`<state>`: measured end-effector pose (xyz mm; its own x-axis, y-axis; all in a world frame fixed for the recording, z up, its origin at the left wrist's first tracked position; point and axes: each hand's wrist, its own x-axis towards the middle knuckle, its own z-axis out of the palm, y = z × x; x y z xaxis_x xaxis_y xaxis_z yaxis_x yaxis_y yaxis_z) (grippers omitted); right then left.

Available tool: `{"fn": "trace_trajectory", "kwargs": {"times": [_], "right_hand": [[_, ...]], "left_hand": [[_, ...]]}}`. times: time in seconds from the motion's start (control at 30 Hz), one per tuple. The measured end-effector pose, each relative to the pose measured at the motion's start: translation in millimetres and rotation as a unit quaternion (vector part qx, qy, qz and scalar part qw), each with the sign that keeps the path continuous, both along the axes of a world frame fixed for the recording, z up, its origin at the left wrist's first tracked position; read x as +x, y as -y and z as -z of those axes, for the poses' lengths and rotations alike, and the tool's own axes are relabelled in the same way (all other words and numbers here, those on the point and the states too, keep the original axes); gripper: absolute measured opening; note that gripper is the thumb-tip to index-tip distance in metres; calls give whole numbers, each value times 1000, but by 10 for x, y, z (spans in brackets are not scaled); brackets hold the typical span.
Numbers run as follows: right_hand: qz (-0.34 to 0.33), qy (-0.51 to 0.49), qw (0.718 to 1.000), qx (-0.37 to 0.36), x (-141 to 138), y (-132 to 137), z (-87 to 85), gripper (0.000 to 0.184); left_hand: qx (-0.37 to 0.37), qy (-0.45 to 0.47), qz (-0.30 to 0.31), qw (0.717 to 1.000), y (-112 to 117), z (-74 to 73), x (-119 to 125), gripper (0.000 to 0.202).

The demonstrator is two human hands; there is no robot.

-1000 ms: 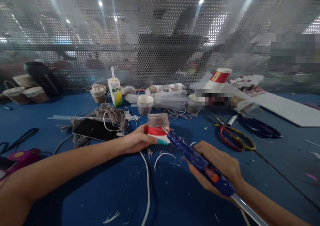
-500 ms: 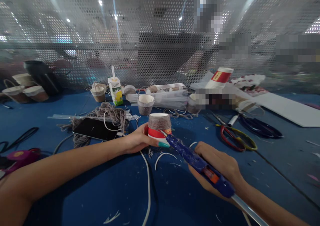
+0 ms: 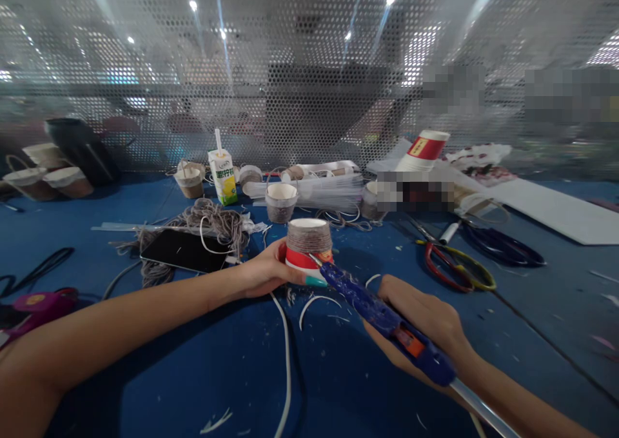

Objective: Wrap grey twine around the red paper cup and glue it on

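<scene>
Left on the blue counter (image 3: 193, 373), a black smartphone (image 3: 186, 251) lies amid grey yarn (image 3: 213, 217); a drink carton (image 3: 224, 180) stands beyond, nearer the far edge. Mid-counter, the left hand's (image 3: 265, 271) fingers clamp a red-and-white paper cup (image 3: 305, 249) wrapped above in grey cord (image 3: 308, 237). A blue glue gun (image 3: 380, 312), tip at the red band, is gripped by the right hand (image 3: 430, 309), fingers mostly hidden. Farther right lie red-and-yellow-handled scissors (image 3: 457, 269).
</scene>
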<state>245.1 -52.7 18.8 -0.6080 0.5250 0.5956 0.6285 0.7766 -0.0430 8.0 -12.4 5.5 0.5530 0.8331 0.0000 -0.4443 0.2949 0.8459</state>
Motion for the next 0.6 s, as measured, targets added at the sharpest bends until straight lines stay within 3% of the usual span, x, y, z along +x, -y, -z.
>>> {"fn": "trace_trajectory", "kwargs": {"times": [0.27,0.6], "right_hand": [[18,24,1000,7,-1,14,-37,13],[42,-1,996,85,-12,57,-60,15]], "left_hand": [[-6,12,9,1000,-13,22,-11,54],[-9,30,27,999,-56,80,-45,52]]}}
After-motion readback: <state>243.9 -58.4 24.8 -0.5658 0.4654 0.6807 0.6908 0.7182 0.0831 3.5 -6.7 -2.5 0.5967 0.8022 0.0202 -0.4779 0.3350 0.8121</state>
